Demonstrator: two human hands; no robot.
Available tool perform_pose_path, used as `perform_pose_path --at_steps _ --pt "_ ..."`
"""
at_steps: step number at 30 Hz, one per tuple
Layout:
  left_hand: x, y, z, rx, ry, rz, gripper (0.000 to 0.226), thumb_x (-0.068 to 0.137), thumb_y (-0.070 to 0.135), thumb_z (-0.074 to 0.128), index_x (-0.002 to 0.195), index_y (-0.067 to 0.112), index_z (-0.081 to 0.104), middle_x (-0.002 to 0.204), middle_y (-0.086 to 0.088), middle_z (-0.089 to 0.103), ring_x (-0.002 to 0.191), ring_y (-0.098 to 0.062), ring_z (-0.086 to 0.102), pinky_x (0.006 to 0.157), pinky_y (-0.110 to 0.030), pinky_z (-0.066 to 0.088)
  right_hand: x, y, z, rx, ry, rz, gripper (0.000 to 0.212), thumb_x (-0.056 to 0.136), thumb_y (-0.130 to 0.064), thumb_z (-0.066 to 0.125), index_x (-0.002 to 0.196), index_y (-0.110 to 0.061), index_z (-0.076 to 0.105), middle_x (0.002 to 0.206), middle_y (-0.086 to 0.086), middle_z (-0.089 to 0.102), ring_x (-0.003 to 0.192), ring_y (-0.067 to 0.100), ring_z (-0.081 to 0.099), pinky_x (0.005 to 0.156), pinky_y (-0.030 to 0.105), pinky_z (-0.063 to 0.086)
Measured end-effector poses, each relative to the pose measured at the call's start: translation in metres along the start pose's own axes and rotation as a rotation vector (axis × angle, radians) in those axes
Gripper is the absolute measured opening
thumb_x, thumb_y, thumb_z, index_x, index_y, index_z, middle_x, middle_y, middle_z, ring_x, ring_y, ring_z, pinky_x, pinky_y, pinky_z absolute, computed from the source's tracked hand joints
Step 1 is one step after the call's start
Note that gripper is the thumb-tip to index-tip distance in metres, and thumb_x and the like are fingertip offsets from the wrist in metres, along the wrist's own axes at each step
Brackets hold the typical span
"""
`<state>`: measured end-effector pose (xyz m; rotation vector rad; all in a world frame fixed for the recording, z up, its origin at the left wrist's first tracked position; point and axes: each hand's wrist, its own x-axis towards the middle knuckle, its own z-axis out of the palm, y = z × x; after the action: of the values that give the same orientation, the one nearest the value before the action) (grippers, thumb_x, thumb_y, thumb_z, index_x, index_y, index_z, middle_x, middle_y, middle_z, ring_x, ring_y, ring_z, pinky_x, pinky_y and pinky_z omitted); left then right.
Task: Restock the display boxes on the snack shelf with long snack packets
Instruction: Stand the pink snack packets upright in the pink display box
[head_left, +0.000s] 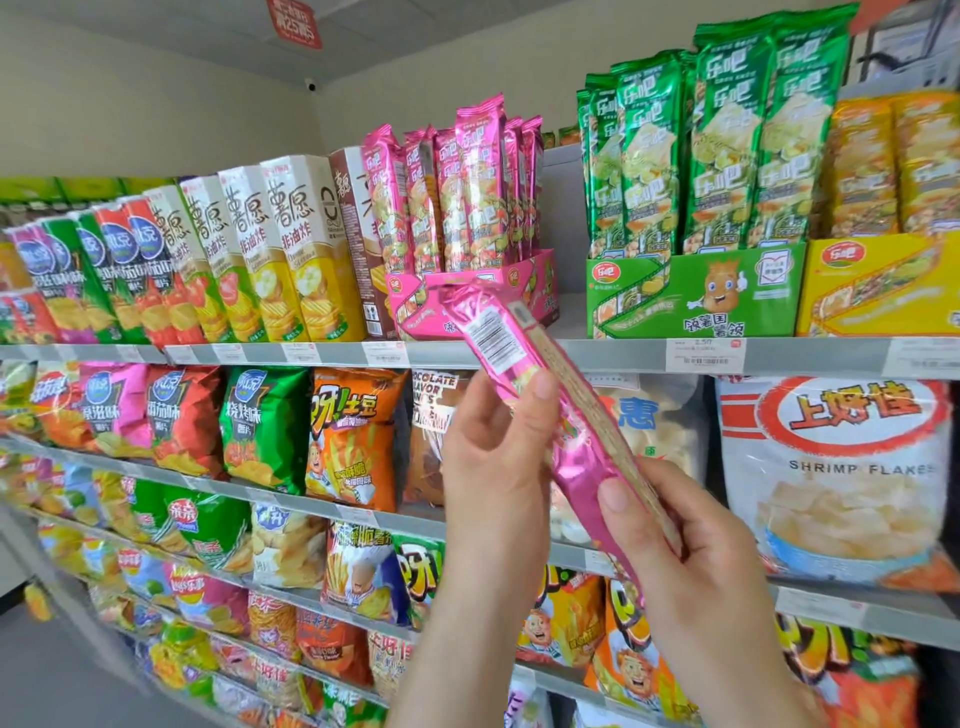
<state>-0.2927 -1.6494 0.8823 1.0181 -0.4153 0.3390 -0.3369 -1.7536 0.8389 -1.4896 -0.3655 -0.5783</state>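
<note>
Both hands (597, 488) grip the tilted pink packet (524, 374).

The pink packet (582, 441) at centre is glossy, crinkled foil-like film. Above it, the pink display box (415, 317) and the green display box (696, 296) look like smooth printed cardboard. The shelf edge (597, 356) is matt grey metal and carries paper price labels (704, 356).
</note>
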Motion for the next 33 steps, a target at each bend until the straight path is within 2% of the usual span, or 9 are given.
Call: perform_pose_path --at_steps 3,8,12,15,18,24,27,30,33 --pt "-0.012 -0.01 -0.003 0.039 -0.031 -0.039 0.031 0.077 0.039 0.074 0.102 0.021 0.072 0.093 -0.002 0.072 0.084 -0.021 0.066 0.079 -0.04 0.054 -0.003 -0.001 0.001 0.0 0.015 0.008 0.027 0.077 -0.062 0.057 0.098 -0.05 0.069 0.082 -0.004 0.072 0.071 0.015 0.065 0.058 0.014 0.05" --pt "-0.031 -0.021 -0.005 0.048 -0.08 -0.117 0.051 0.073 0.048 0.081 0.108 0.012 0.071 0.099 -0.006 0.073 0.088 -0.019 0.068 0.076 -0.03 0.055 -0.004 -0.002 0.0 0.009 0.033 0.002 0.028 0.082 -0.057 0.056 0.101 -0.041 0.069 0.086 -0.007 0.072 0.072 0.003 0.066 0.06 0.011 0.049" --pt "-0.032 -0.02 -0.009 0.061 -0.051 -0.085 0.04 0.077 0.041 0.078 0.107 0.015 0.073 0.104 -0.007 0.074 0.094 -0.02 0.07 0.081 -0.029 0.055 -0.007 0.003 -0.004 0.174 -0.066 0.158 0.033 0.086 -0.062 0.05 0.106 -0.045 0.069 0.096 -0.014 0.074 0.084 0.002 0.07 0.066 0.01 0.052" --pt "-0.03 -0.016 -0.014 0.059 -0.057 -0.068 0.034 0.078 0.044 0.077 0.101 0.019 0.075 0.095 -0.002 0.074 0.082 -0.016 0.069 0.072 -0.027 0.056 -0.006 0.005 -0.012 0.419 -0.225 0.43 0.05 0.08 -0.066 0.061 0.11 -0.027 0.071 0.084 0.011 0.071 0.064 0.024 0.068 0.05 0.029 0.053" --pt "-0.03 -0.014 -0.016 0.032 -0.061 -0.091 0.034 0.081 0.044 0.073 0.1 0.016 0.073 0.085 -0.002 0.072 0.071 -0.016 0.066 0.063 -0.025 0.055 -0.004 0.008 -0.02 0.568 -0.4 0.563 0.051 0.079 -0.058 0.072 0.106 -0.014 0.071 0.077 0.021 0.067 0.052 0.026 0.064 0.042 0.024 0.048" --pt "-0.03 -0.015 -0.017 -0.14 -0.151 -0.145 0.052 0.07 0.038 0.084 0.11 0.01 0.067 0.097 -0.005 0.072 0.087 -0.017 0.069 0.078 -0.028 0.056 -0.009 0.013 -0.01 0.62 -0.275 0.542 0.052 0.074 -0.06 0.071 0.095 -0.012 0.071 0.062 0.016 0.058 0.035 0.016 0.048 0.038 0.019 0.038" --pt "-0.035 -0.017 -0.02 -0.103 -0.237 -0.183 0.053 0.074 0.033 0.082 0.119 0.012 0.062 0.094 -0.003 0.072 0.076 -0.015 0.069 0.065 -0.025 0.057 -0.009 0.012 -0.003 0.662 -0.179 0.496 0.054 0.072 -0.06 0.072 0.095 -0.011 0.072 0.06 0.016 0.055 0.034 0.015 0.047 0.036 0.019 0.038" --pt "-0.038 -0.017 -0.024 0.013 -0.239 -0.225 0.044 0.085 0.035 0.073 0.122 0.015 0.061 0.089 -0.005 0.068 0.053 -0.013 0.061 0.043 -0.026 0.05 -0.01 0.011 0.001 0.446 -0.124 0.347 0.047 0.078 -0.061 0.063 0.098 -0.019 0.073 0.061 0.01 0.06 0.043 0.019 0.053 0.039 0.022 0.04" --pt "-0.039 -0.017 -0.026 0.148 -0.215 -0.18 0.036 0.092 0.041 0.063 0.121 0.02 0.065 0.092 -0.007 0.067 0.066 -0.025 0.058 0.05 -0.032 0.051 -0.013 0.013 0.004 0.14 -0.011 0.175 0.047 0.075 -0.071 0.062 0.095 -0.029 0.068 0.064 0.008 0.06 0.049 0.015 0.057 0.045 0.021 0.043"
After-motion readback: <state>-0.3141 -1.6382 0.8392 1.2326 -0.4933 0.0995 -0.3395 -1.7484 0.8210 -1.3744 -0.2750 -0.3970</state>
